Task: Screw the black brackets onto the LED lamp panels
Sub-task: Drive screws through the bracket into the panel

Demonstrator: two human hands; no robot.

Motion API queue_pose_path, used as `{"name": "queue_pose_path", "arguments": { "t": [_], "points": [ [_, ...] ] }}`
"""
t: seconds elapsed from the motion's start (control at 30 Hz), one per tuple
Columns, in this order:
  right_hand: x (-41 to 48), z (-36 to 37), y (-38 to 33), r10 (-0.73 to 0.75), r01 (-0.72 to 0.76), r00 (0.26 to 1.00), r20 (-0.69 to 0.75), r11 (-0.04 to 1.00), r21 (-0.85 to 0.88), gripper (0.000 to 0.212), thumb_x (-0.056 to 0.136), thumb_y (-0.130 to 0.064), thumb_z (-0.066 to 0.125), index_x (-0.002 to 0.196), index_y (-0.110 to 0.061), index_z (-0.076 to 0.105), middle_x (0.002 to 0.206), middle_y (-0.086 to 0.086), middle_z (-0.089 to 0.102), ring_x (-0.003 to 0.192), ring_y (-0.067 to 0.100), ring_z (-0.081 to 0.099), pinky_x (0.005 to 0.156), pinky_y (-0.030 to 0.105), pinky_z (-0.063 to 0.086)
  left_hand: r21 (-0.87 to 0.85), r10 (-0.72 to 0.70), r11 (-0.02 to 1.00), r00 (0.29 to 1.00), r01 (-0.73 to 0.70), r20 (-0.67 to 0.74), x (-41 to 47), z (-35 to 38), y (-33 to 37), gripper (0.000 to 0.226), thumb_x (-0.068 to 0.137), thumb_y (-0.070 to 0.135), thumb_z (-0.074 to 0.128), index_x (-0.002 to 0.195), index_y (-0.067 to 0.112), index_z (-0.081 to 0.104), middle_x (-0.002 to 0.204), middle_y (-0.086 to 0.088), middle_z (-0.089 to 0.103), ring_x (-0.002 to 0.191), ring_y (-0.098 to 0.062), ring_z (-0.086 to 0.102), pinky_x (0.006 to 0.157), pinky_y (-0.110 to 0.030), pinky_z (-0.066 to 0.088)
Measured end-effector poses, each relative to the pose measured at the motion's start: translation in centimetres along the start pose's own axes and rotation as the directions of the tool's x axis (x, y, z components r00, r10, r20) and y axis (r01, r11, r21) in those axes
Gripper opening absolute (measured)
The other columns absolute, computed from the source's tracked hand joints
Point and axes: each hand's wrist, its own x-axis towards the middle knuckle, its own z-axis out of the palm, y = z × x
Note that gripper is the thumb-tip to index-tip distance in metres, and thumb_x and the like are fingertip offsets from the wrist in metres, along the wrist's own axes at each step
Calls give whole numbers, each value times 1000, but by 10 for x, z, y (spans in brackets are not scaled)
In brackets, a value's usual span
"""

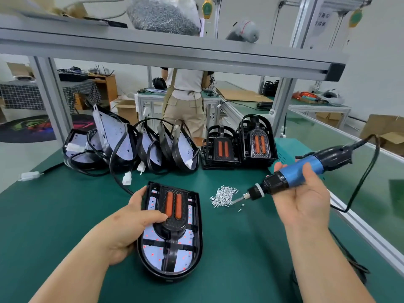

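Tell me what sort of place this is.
Probably a factory assembly bench: a corded screwdriver in the right hand, a loose screw pile, and lamp panels queued beside stacked brackets.

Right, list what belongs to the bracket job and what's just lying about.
Job: lamp panel gripped by left hand; bracket on it; screwdriver in right hand; screw pile; stacked brackets; waiting panels.
Lying about: shelf bag; cardboard box.

On the table (65,215), screws (223,196) lie right of the near panel (185,237); behind stand 2 bracket stacks (220,149).
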Motion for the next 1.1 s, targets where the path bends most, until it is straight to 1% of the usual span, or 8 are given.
{"name": "queue_pose_path", "arguments": {
  "t": [0.1,0.23,0.37,0.5,0.57,0.63,0.87,1.1],
  "points": [
    [2,-4,3,48,-47,998,34,999,-11,10,96,-19,57,105,-18,61,102,2,59,97,20,64,92,39,50,283,72,958,989,-33,-128,-9,-9,8,104,75,30,87,153,42,20,113,-5,69,101,-21,65,95,-39,45],
    [5,-7,6,116,-114,993,34,993,-34,12,94,-17,59,102,-26,59,104,3,53,95,21,57,93,50,48,611,355,785,885,-109,-299,-13,-6,27,86,81,46,75,152,35,29,128,-7,53,106,-23,56,94,-40,45],
    [7,-10,8,138,-138,990,10,990,21,11,94,-14,61,95,-25,59,102,3,53,91,23,58,97,56,48,766,548,602,815,-226,-190,-8,27,47,43,87,37,71,128,27,61,110,6,61,96,-13,59,84,-28,40],
    [7,-13,6,126,-126,992,-15,992,28,10,95,-12,60,95,-22,59,110,12,61,96,25,71,93,52,52,818,501,496,866,-292,5,3,83,58,5,90,24,67,88,29,66,75,16,59,85,-12,57,75,-17,38],
    [6,-14,6,96,-94,994,-48,994,59,11,95,-10,60,98,-20,56,104,11,61,90,23,70,86,45,56,889,409,364,905,-280,117,13,111,51,11,92,19,62,84,24,68,82,4,67,87,-19,59,86,-25,48],
    [7,-15,4,66,-57,995,-77,991,119,15,95,-6,59,101,-17,52,100,9,54,91,25,58,98,42,53,933,351,263,925,-246,144,22,135,39,17,94,19,58,101,13,73,105,-5,71,103,-26,63,95,-33,50],
    [13,-21,-3,11,18,986,-164,984,176,24,93,-5,65,107,-16,49,95,7,50,84,23,52,103,38,50,869,367,464,930,-170,-14,53,182,9,27,93,14,59,72,14,42,73,1,45,78,-23,48,67,-28,40],
    [14,-23,-3,33,-3,981,-191,987,159,18,91,-8,67,100,-19,56,101,8,54,88,26,57,101,43,51,860,372,497,924,-120,-85,59,189,3,9,94,12,56,88,14,62,93,-8,63,90,-29,64,67,-29,42]
  ]
}}
